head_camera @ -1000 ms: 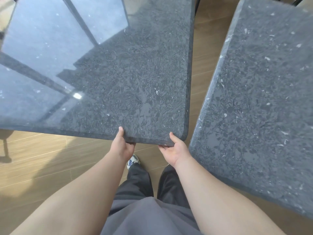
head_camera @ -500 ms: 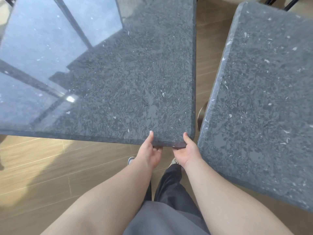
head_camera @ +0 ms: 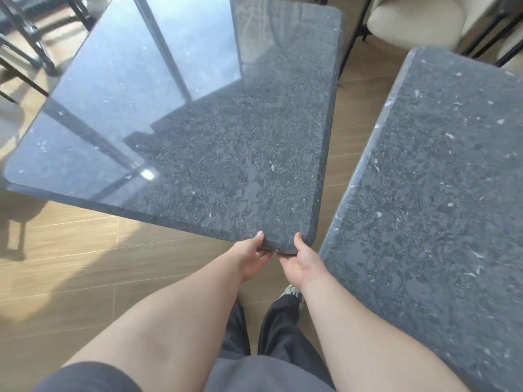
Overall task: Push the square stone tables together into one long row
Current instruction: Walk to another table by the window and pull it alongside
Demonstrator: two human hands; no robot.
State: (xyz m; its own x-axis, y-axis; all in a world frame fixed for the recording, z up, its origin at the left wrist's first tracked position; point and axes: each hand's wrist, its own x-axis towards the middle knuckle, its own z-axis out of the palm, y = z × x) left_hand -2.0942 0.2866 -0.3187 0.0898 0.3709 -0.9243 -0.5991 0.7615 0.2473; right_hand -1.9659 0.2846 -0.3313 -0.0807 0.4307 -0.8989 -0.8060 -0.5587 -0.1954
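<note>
The floor is made of long light-brown wooden planks [head_camera: 85,267] with thin pale lines between them. Sunlight makes a bright patch on the planks at 9 o'clock, and dark shadows lie beside it. At 1 o'clock there is a soft cream-coloured chair [head_camera: 418,21] with thin black metal legs [head_camera: 368,26]. At 11 o'clock more thin black metal chair legs [head_camera: 25,41] stand on the floor. No walls or windows can be seen directly.

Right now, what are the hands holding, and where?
Both the left hand and right hand grip the left table by its near edge, at the right corner.
</note>
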